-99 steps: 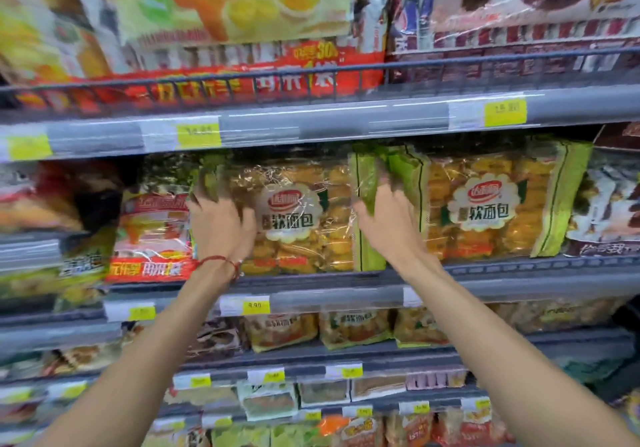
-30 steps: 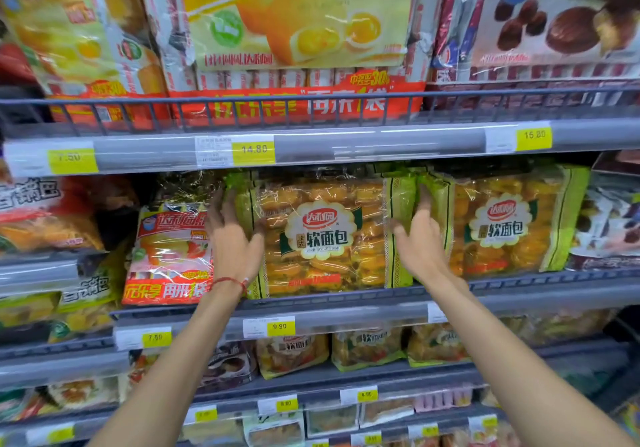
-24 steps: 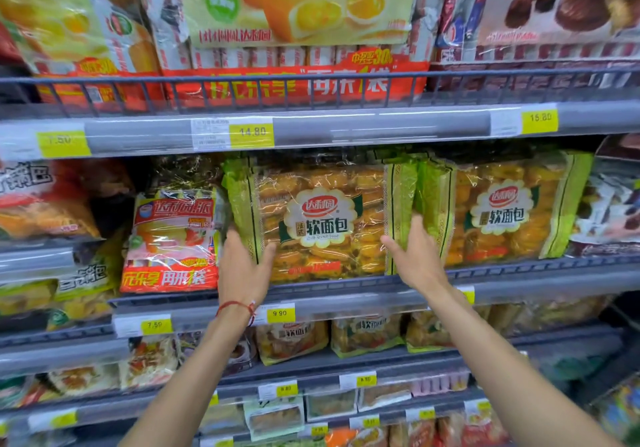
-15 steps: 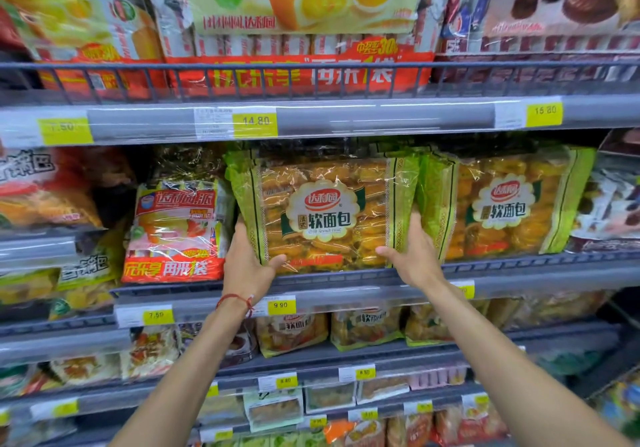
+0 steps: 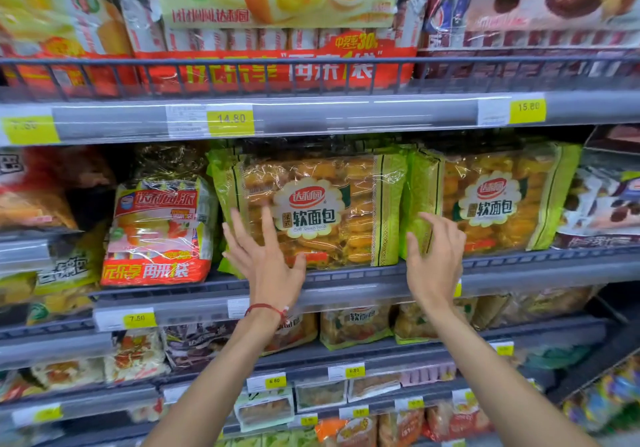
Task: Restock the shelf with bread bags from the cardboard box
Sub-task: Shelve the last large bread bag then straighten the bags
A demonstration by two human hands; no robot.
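Both hands have let go of the bread bag [image 5: 311, 209] since half a second ago. The left hand [image 5: 266, 259] lies spread on its front, the right hand [image 5: 437, 256] hovers with fingers apart and curled. A red snack bag [image 5: 159, 232] stands left, a second bread bag [image 5: 491, 200] right. The bag stands upright on the shelf [image 5: 346, 282], label outward, long side across.

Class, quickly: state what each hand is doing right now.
Left hand: open, fingers spread against the middle bread bag, not gripping.
Right hand: open, fingers loosely curled, holding nothing.
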